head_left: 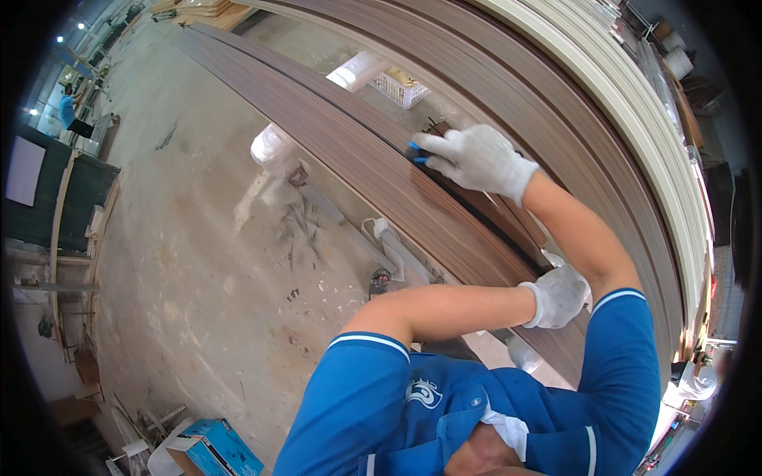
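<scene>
Head camera shows one long brown board (341, 136), which runs from the far upper left down to the person's body, and I take it as the landmark. Along its right edge lies one black strip (496, 230). On this strip, near the middle of the board, is the right hand (476, 159), in a white glove; its fingers are bent forward and seem to pinch one small blue-ended piece (420, 160), partly hidden by the fingers. The left hand (559, 297), also gloved, is at the near part of the board, with its fingers curled; whether it grips something, I cannot tell.

In my judgement, the step in hand is work along the strip at the board's edge. The next move would call for light, even guiding of the blue-ended piece along this edge, and for a steady board.

By count: two gloved hands, one board under them, one strip, one blue-ended piece. To the right of the board are more brown boards (548, 95), too overlapped to count surely. Beyond its right edge is one white basket (401, 90); well to its left, on the floor (198, 238), one blue box (218, 451).
</scene>
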`<state>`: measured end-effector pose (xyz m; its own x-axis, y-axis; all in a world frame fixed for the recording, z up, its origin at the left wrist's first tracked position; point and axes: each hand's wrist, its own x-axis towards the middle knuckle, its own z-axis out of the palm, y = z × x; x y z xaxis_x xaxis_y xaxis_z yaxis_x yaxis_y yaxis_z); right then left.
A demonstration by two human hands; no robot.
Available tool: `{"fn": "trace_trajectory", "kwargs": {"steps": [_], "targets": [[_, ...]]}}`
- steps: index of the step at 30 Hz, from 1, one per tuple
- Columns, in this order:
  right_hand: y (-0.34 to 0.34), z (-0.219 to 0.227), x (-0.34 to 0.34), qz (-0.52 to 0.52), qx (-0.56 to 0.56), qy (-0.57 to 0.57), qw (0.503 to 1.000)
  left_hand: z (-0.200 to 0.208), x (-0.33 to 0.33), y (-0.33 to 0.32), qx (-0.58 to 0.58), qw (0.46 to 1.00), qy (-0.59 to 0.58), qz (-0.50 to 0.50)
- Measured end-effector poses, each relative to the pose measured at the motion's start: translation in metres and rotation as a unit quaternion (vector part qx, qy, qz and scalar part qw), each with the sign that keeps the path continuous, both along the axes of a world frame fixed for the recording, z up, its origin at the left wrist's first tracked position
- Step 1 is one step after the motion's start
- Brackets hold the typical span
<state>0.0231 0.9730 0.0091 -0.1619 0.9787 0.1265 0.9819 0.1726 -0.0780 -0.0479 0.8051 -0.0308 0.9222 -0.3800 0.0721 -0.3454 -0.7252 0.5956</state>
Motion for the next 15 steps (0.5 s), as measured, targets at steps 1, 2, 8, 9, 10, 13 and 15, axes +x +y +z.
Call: {"fn": "trace_trajectory", "kwargs": {"steps": [1, 2, 8, 9, 10, 13, 15], "targets": [[-0.018, 0.000, 0.003, -0.007, -0.006, 0.003, 1.000, 0.003, 0.001, 0.002, -0.002, 1.000, -0.014, -0.003], [-0.036, 0.000, 0.006, 0.007, 0.003, 0.011, 1.000, 0.003, 0.000, 0.003, 0.011, 0.998, -0.056, 0.004], [-0.121, 0.013, 0.019, -0.005, -0.053, -0.014, 0.998, -0.009, 0.003, -0.001, -0.014, 0.993, -0.113, 0.025], [-0.131, 0.018, 0.020, -0.002, -0.062, -0.019, 0.998, -0.008, 0.003, -0.002, -0.018, 0.993, -0.112, 0.028], [-0.141, 0.023, 0.022, 0.007, -0.066, -0.024, 0.998, -0.007, 0.002, -0.003, -0.011, 0.993, -0.110, 0.034], [-0.160, 0.030, 0.024, 0.003, -0.093, -0.038, 0.995, 0.003, 0.000, -0.003, 0.044, 0.997, -0.053, 0.023], [-0.155, 0.022, 0.024, 0.000, -0.035, 0.027, 0.999, 0.008, -0.001, -0.003, 0.068, 0.997, -0.040, 0.012]]}}
